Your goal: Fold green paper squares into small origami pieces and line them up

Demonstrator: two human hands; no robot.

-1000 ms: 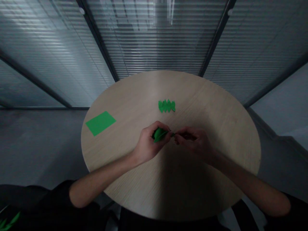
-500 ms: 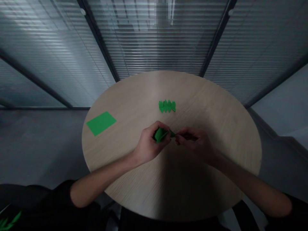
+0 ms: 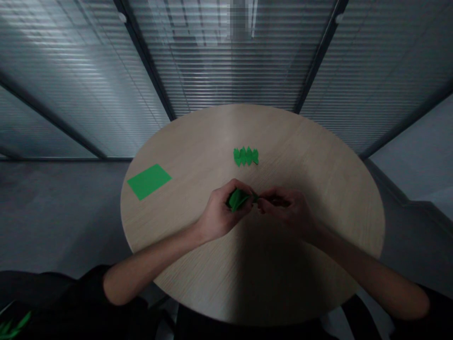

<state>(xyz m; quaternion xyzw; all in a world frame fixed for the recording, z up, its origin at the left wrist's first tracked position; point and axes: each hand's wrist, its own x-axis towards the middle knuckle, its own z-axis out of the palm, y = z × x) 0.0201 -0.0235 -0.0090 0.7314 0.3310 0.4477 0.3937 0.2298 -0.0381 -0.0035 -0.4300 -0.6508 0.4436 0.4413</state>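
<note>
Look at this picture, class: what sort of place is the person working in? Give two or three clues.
Probably an office meeting room: blinds behind glass partitions with dark frames, and a round table. The left hand and right hand pinch folded green paper over it, near a flat sheet.

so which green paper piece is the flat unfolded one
The green sheet at far left on the table: a plain flat rectangle. The zigzag piece beyond the hands is folded, and the held piece is bunched between left hand and right hand.

No readable text, labels, numbers — none on any visible surface.
</note>
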